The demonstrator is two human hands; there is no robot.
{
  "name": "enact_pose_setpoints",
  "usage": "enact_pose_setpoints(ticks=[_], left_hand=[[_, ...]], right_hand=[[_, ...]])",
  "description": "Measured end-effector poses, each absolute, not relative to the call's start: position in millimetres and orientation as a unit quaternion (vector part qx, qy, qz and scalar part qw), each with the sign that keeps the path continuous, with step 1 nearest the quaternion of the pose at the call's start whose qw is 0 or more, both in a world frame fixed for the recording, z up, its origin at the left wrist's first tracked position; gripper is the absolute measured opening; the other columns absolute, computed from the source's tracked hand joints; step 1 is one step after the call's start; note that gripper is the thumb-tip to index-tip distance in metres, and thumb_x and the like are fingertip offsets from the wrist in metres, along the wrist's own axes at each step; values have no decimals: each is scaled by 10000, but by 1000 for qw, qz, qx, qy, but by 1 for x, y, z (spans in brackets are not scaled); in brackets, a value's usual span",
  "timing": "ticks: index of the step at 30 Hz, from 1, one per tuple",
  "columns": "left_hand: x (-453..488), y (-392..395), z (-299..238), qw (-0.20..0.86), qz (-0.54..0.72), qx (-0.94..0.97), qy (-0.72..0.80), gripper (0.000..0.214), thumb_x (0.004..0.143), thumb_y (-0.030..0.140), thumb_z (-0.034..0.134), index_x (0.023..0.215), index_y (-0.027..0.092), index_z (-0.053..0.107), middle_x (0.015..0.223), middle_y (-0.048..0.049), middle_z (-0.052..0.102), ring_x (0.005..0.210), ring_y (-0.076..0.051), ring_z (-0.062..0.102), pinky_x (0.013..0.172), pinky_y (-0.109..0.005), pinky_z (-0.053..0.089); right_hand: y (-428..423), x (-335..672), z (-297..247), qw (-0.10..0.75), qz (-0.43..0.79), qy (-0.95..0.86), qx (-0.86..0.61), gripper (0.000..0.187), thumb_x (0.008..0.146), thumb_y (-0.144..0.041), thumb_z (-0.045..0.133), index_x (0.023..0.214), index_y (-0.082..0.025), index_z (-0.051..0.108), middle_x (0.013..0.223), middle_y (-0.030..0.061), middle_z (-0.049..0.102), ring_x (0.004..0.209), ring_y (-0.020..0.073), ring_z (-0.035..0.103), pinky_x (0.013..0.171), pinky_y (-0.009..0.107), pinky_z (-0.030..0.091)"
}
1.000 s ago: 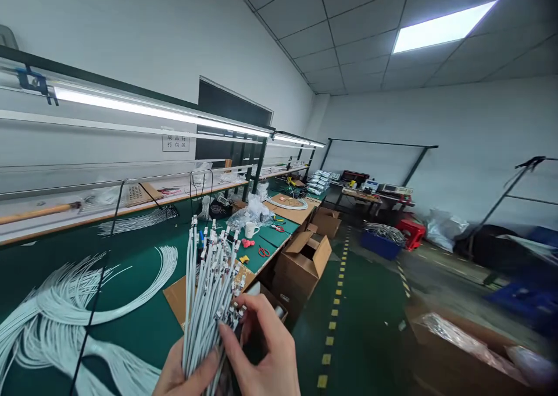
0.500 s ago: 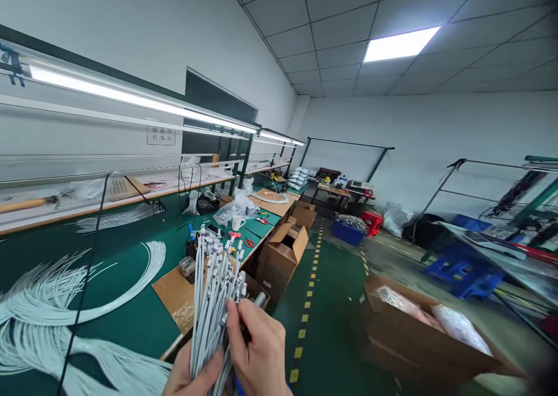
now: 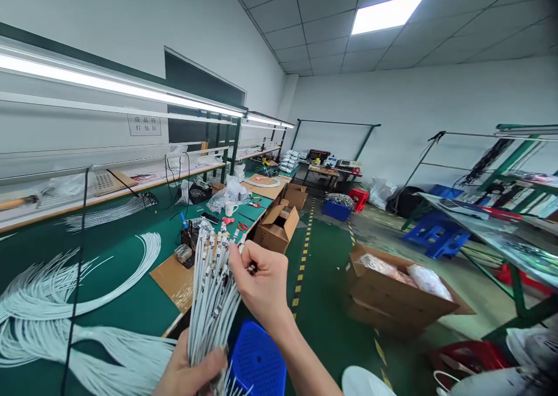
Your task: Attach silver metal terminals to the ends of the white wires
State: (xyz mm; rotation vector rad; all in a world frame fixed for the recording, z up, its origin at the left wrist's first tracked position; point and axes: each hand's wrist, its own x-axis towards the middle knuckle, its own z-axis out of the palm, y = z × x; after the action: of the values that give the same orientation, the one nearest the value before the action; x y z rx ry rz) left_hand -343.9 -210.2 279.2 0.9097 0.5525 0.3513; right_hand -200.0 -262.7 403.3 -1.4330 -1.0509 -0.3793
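My left hand [image 3: 192, 367] is wrapped round the lower part of a bundle of thin white cables [image 3: 209, 309]. The bundle stands upright, with small white connectors and dark markings near its top ends. At the bundle's upper right edge, my right hand [image 3: 264, 279] is closed in a pinch on the end of a cable, most of which the fingers hide. More white cables [image 3: 104, 349] lie in long bunches on the green bench [image 3: 117, 268] to the left. A brown cardboard sheet [image 3: 172, 279] with small white scraps lies just behind the held bundle.
Below my right forearm is a blue perforated plastic stool [image 3: 259, 358]. An open carton [image 3: 279, 227] stands beside the bench, and another carton [image 3: 392, 285] with plastic-wrapped contents is on the floor at right. A mug [image 3: 230, 209] and red-handled scissors [image 3: 243, 227] lie farther along the bench.
My right hand has risen from the middle of the bundle towards the connector ends, and its wrist has turned. My left hand still grips the bundle. The view has shifted slightly right and down.
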Motion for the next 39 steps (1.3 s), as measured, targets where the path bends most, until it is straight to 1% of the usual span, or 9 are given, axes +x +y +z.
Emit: enact_pose_setpoints(ticks=[3,5,7,12,17,22,29,34,39], left_hand=[[-345,-208,282,850,172,436,242,543,623,574,946,813,187,616,500,63,580,324,-40,424,361,-163,348],[-346,-206,285,854,170,430,238,561,674,666,873,795,193,597,495,61,572,317,-35,400,358,-161,343],[-346,-205,287,864,167,413,235,593,694,743,808,771,196,592,461,62,548,308,-40,388,360,-171,371],[-344,-202,290,876,167,384,240,579,731,749,771,729,193,613,393,62,513,278,-66,400,333,-189,405],[-343,-204,294,862,162,398,267,626,705,769,773,810,158,690,459,3,627,283,-85,454,301,-185,383],[-343,-207,295,834,163,447,279,650,727,817,703,792,170,687,390,33,560,264,-89,418,279,-183,344],[-340,-207,292,779,161,510,327,749,690,918,597,710,172,665,405,-10,594,337,-128,502,357,-222,459],[-340,-205,291,770,155,520,336,726,696,893,623,742,171,680,420,0,592,288,-97,407,296,-208,331],[-338,-205,285,766,154,522,342,746,685,917,592,694,175,663,394,8,574,305,-92,395,314,-201,320]], right_hand=[[-270,-200,408,643,-91,-464,-602,435,932,-310,679,557,-192,493,517,-67,420,484,75,348,465,219,283],[-280,-195,402,679,-62,-444,-581,344,1008,-347,596,704,-191,639,608,-37,552,510,86,432,482,208,351],[-290,-190,388,717,-51,-419,-555,285,1047,-347,542,836,-207,674,697,-24,599,549,92,492,526,204,413],[-293,-193,349,753,1,-430,-498,100,952,-344,703,1010,-261,704,928,20,666,763,145,623,701,240,541],[-291,-203,339,755,55,-448,-475,183,924,-318,742,1104,-295,722,1003,34,660,802,155,626,746,257,562],[-297,-204,331,756,76,-433,-486,150,950,-347,718,1083,-278,723,895,13,607,779,153,586,720,247,533],[-304,-211,339,733,82,-436,-516,157,911,-300,748,1060,-254,763,889,24,617,750,163,598,688,269,536],[-307,-215,342,701,74,-430,-564,318,875,-195,746,1179,-285,760,847,-2,597,678,140,557,625,253,484],[-307,-216,344,670,91,-426,-601,381,799,-99,737,1141,-266,734,860,-14,593,675,140,568,617,254,493]])
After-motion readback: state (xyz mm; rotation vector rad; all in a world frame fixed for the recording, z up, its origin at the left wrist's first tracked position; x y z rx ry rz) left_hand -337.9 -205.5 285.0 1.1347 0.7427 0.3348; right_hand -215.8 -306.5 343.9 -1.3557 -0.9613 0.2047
